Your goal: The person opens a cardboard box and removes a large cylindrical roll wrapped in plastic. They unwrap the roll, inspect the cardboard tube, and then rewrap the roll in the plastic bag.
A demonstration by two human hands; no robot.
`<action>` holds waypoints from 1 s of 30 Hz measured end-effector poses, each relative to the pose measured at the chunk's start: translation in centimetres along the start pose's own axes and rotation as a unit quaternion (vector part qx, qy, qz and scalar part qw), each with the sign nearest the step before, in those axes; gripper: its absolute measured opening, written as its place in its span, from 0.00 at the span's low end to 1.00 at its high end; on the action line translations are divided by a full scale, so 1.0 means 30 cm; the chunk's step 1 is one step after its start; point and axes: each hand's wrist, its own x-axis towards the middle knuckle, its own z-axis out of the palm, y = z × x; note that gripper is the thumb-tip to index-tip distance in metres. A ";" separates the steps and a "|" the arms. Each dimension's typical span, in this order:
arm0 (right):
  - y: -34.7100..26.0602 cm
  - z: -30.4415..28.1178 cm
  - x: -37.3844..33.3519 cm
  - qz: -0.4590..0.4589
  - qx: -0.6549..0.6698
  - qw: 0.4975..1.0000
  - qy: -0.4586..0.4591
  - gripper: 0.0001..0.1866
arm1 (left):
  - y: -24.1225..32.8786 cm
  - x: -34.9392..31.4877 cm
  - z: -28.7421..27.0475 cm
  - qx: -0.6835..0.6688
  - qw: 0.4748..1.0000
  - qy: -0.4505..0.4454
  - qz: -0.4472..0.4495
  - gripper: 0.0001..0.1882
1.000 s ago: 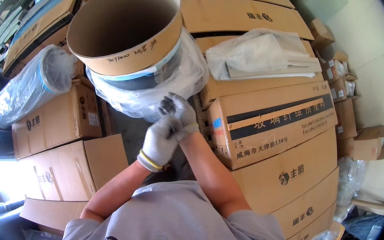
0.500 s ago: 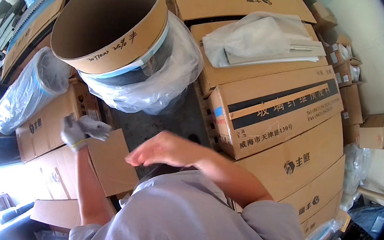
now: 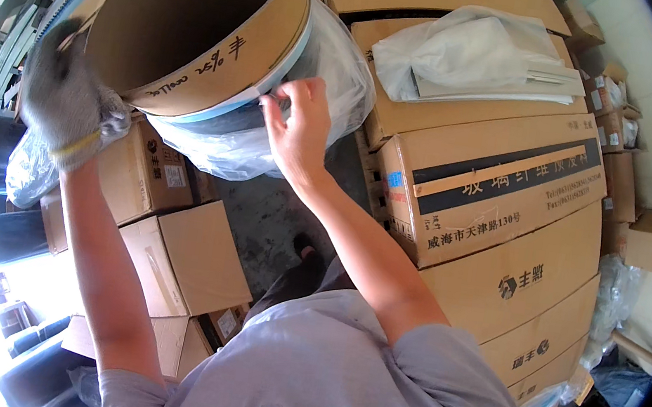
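Note:
A wide cardboard tube (image 3: 194, 77) stands tilted at the upper left, its hollow mouth facing up. Below its rim runs a light blue band (image 3: 231, 107), and clear plastic film (image 3: 339, 80) bunches around the dark roll underneath. My left hand (image 3: 70, 97), in a grey glove with a yellow cuff, is at the tube's left side, its fingers extended upward and the thumb apart near the lower rim. My bare right hand (image 3: 303, 129) is at the band, with thumb and index finger curled together against its edge; what they pinch is too small to make out.
Stacked cardboard cartons (image 3: 511, 279) fill the right side, topped by a white plastic bag over flat sheets (image 3: 480, 58). An open-flapped carton (image 3: 202, 257) and a plastic-wrapped roll (image 3: 30, 170) are at the left. Dark floor (image 3: 257, 219) shows between the stacks.
Both hands have moved up and forward to the tube, the left to its left side, the right to its blue band. The view has shifted, bringing the tube closer.

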 end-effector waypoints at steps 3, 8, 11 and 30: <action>0.012 -0.048 -0.009 0.042 0.044 0.998 -0.013 0.09 | -0.034 0.060 0.122 0.001 0.982 -0.185 0.030 0.12; 0.171 -0.089 -0.098 0.226 0.183 0.956 0.024 0.09 | -0.077 0.066 0.176 -0.042 0.958 -0.283 -0.010 0.12; 0.428 -0.179 -0.211 0.390 0.157 0.907 -0.038 0.07 | -0.048 0.075 0.173 -0.057 0.955 -0.288 -0.046 0.12; -0.141 -0.001 -0.115 0.430 0.410 0.804 -0.036 0.15 | -0.084 0.058 0.171 -0.082 0.963 -0.254 -0.036 0.11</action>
